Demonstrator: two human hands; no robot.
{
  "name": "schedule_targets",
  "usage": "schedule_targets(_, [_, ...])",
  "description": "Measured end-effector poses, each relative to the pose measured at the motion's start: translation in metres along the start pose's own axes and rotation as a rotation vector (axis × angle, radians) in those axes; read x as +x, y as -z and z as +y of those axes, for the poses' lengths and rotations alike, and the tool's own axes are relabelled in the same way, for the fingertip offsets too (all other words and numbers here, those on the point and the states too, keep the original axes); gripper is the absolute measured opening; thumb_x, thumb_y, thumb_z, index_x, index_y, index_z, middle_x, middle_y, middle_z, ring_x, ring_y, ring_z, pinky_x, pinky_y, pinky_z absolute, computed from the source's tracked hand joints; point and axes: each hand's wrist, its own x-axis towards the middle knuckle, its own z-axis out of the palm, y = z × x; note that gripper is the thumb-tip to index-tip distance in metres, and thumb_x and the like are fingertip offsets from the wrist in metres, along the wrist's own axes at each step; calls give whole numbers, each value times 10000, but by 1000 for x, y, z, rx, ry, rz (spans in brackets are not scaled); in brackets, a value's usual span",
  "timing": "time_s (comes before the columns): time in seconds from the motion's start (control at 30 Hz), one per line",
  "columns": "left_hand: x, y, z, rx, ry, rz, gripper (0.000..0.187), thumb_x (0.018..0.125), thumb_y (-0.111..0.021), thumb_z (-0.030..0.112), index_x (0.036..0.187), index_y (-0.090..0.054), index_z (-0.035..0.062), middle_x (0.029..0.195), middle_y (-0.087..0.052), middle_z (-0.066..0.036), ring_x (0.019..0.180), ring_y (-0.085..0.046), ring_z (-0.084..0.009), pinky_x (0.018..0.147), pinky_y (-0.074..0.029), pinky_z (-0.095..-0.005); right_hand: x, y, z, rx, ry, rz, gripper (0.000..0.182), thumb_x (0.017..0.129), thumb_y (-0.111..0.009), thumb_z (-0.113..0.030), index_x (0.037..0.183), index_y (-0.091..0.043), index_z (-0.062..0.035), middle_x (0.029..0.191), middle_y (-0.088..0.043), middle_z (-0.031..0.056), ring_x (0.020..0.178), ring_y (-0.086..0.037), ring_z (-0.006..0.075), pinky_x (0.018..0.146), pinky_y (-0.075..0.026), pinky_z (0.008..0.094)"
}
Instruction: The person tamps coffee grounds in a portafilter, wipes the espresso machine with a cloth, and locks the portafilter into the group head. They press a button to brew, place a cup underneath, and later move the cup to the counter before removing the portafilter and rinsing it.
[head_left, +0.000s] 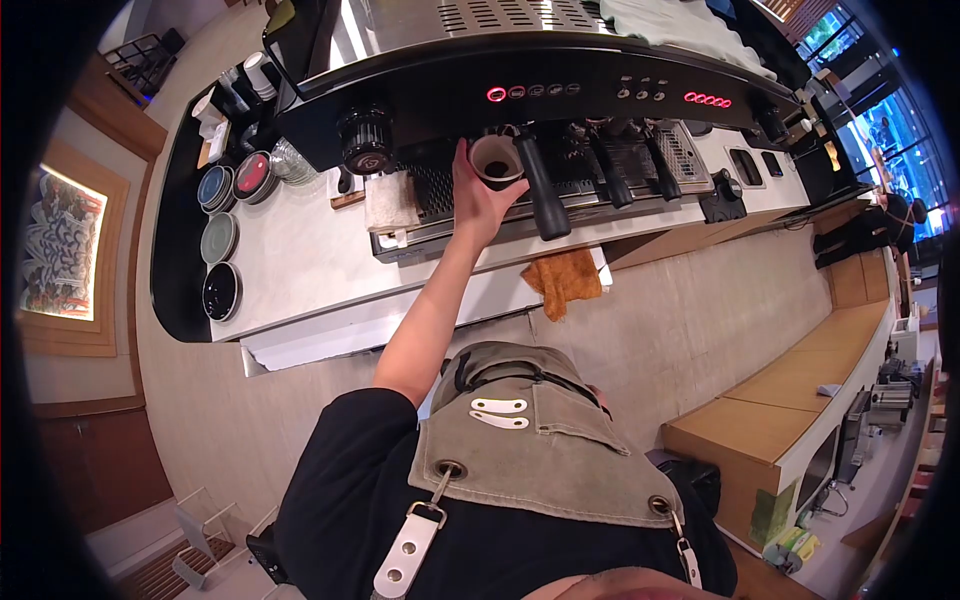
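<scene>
My left hand is wrapped round a pale cup under the front of the espresso machine. The cup is tipped towards me, and a little dark liquid shows at its bottom. Just right of the cup, a black portafilter handle sticks out from the machine. Two more black handles stand further right over the drip tray. A folded white cloth lies left of my wrist. My right hand is out of sight.
Stacked saucers and plates line the counter's left end, near glasses and paper cups. An orange-brown cloth hangs at the counter front. A person in dark clothes is at the far right, beyond a low wooden cabinet.
</scene>
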Motion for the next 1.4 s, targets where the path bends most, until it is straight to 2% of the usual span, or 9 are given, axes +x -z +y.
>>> schedule_targets(0.1, [-1,5,4,48,24,-12,1159,671,-899,261,1494,-165,-92,1430,-399,-249,1327,-430,-370,1138,-353,-403,3,0,0,-23,5,-3,392,891,-646,-216,1202,-669,21,1061,-730,139,975,-684,215,896,-517,349])
schedule_targets(0.2, [-2,5,3,56,11,-17,1161,672,-895,288,1495,-170,-91,1433,-407,-243,1326,-437,-370,1138,-351,-400,-21,1,-33,-80,17,-5,382,895,-632,-211,1208,-673,5,1070,-731,129,984,-684,211,900,-515,348])
schedule_targets(0.27, [-2,6,3,36,15,-22,1152,675,-892,284,1495,-175,-91,1432,-417,-242,1323,-445,-366,1137,-352,-396,-25,2,-38,-197,48,2,375,900,-633,-212,1205,-675,2,1070,-731,123,978,-682,202,897,-516,342])
schedule_targets(0.37, [-2,6,4,17,26,-26,1143,677,-890,278,1494,-182,-91,1425,-434,-241,1317,-456,-359,1133,-356,-393,-19,1,-25,-45,42,-6,365,900,-634,-203,1197,-677,6,1057,-731,120,966,-679,195,890,-517,334])
schedule_targets(0.5, [-2,5,1,29,18,-17,1133,678,-887,275,1492,-190,-93,1417,-446,-241,1309,-465,-360,1128,-361,-393,38,-7,60,82,11,13,365,899,-636,-185,1190,-668,33,1047,-727,133,951,-676,198,885,-519,335])
schedule_targets(0.67, [-2,7,7,29,31,-24,1121,682,-884,277,1488,-198,-95,1414,-451,-239,1307,-469,-357,1123,-367,-390,-26,2,-34,7,57,-30,388,888,-650,-184,1186,-653,65,1043,-723,153,943,-677,212,881,-523,347])
schedule_targets(0.87, [-3,7,9,26,48,-26,1119,680,-885,272,1486,-201,-94,1408,-458,-238,1305,-471,-356,1119,-372,-393,-42,0,-60,-110,81,-21,401,894,-662,-227,1174,-660,60,1032,-725,148,936,-677,210,878,-521,340])
schedule_targets(1.4, [-3,6,3,56,34,-26,1111,684,-883,295,1480,-213,-93,1426,-424,-254,1319,-445,-375,1125,-363,-405,-26,-1,-29,41,37,-14,378,921,-655,-276,1139,-678,32,985,-726,130,910,-670,193,844,-522,337])
